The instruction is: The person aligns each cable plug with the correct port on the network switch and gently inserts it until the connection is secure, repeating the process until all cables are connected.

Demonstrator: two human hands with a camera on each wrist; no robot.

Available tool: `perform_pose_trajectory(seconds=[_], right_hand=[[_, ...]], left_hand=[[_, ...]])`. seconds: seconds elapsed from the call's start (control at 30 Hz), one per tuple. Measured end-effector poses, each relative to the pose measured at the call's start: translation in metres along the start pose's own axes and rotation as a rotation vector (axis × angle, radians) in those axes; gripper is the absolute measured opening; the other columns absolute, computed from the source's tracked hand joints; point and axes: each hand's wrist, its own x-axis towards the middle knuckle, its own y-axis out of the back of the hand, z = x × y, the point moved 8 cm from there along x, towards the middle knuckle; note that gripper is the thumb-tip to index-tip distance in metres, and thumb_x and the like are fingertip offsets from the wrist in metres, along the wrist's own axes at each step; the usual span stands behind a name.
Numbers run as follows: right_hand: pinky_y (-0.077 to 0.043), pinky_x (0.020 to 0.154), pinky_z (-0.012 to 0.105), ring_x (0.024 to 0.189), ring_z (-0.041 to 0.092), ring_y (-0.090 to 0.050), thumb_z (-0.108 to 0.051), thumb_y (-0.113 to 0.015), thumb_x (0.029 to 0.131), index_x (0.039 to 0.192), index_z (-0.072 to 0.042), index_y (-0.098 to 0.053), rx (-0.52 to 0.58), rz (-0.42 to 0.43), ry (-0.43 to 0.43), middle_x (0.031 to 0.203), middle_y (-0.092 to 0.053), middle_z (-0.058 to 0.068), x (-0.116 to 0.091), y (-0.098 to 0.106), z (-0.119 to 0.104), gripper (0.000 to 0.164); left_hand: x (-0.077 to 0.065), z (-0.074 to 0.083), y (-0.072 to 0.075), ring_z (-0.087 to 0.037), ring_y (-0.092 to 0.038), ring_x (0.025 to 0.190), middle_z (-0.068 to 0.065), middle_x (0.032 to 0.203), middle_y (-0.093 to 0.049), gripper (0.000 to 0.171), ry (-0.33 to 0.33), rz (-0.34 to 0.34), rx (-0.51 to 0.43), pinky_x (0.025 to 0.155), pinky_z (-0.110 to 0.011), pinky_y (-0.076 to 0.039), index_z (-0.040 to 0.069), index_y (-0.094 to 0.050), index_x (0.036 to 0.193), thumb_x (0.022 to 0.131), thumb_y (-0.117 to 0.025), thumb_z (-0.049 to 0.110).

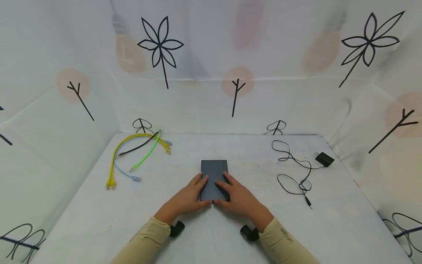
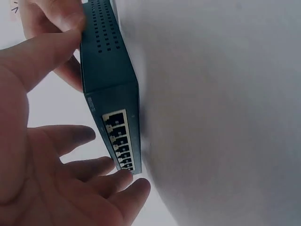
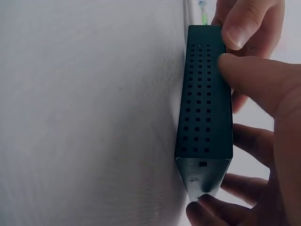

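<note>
A dark blue-grey network switch [image 1: 214, 172] lies flat on the white table in front of me. Its vented side [image 3: 197, 99] faces me, and a row of Ethernet ports [image 2: 120, 141] shows on its left side. My left hand [image 1: 186, 198] holds the left part, thumb at the near edge, fingers spread over the top and port side. On the right part, my right hand [image 1: 242, 200] grips in the same way, thumb at the near edge and fingers over the top and right side. The two thumbs almost meet.
Yellow, light blue, black and green network cables [image 1: 143, 161] lie at the back left. A black power adapter [image 1: 324, 159] with a loosely looped cord [image 1: 304, 183] lies on the right. Patterned white cloth [image 1: 204, 102] walls the table [image 1: 82, 212] at the back and sides.
</note>
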Motion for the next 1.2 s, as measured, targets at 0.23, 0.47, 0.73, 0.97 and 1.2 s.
perform_pose_trajectory(seconds=[0.23, 0.47, 0.73, 0.97, 1.2], right_hand=[[-0.045, 0.101, 0.053, 0.133, 0.041, -0.045, -0.044, -0.073, 0.084, 0.144, -0.025, -0.049, 0.037, -0.015, -0.018, 0.159, -0.025, 0.013, 0.000, -0.003, 0.003, 0.067], [-0.043, 0.103, 0.054, 0.135, 0.041, -0.043, -0.041, -0.073, 0.085, 0.144, -0.022, -0.048, 0.059, 0.001, -0.019, 0.159, -0.026, 0.014, -0.002, -0.002, 0.003, 0.067], [-0.044, 0.103, 0.052, 0.136, 0.039, -0.043, -0.039, -0.074, 0.085, 0.144, -0.020, -0.049, 0.066, 0.048, -0.045, 0.158, -0.028, 0.014, -0.004, 0.002, 0.013, 0.067], [-0.043, 0.104, 0.054, 0.139, 0.040, -0.038, -0.037, -0.073, 0.085, 0.144, -0.019, -0.048, 0.079, 0.064, -0.076, 0.158, -0.027, 0.015, -0.005, 0.010, 0.026, 0.067], [-0.043, 0.104, 0.054, 0.138, 0.042, -0.039, -0.032, -0.074, 0.086, 0.143, -0.016, -0.050, 0.072, 0.082, -0.086, 0.157, -0.029, 0.018, 0.001, 0.018, 0.040, 0.064]], left_hand=[[0.004, 0.006, -0.007, -0.034, -0.026, 0.146, -0.015, 0.162, -0.013, 0.081, -0.022, -0.038, -0.001, 0.112, -0.048, -0.037, 0.011, -0.025, 0.154, 0.091, -0.066, 0.039], [0.007, 0.009, -0.011, -0.034, -0.022, 0.148, -0.015, 0.163, -0.010, 0.075, -0.036, -0.055, 0.009, 0.113, -0.048, -0.035, 0.010, -0.028, 0.153, 0.094, -0.063, 0.037], [0.020, 0.012, -0.016, -0.032, -0.020, 0.148, -0.014, 0.163, -0.008, 0.073, -0.045, -0.062, -0.002, 0.114, -0.046, -0.034, 0.012, -0.028, 0.154, 0.094, -0.062, 0.038], [0.035, 0.019, -0.018, -0.031, -0.018, 0.149, -0.010, 0.164, -0.005, 0.072, -0.041, -0.083, -0.035, 0.115, -0.047, -0.032, 0.015, -0.028, 0.154, 0.094, -0.062, 0.039], [0.051, 0.021, -0.017, -0.031, -0.021, 0.149, -0.007, 0.164, -0.006, 0.071, -0.031, -0.072, -0.046, 0.116, -0.048, -0.031, 0.018, -0.029, 0.154, 0.094, -0.062, 0.039]])
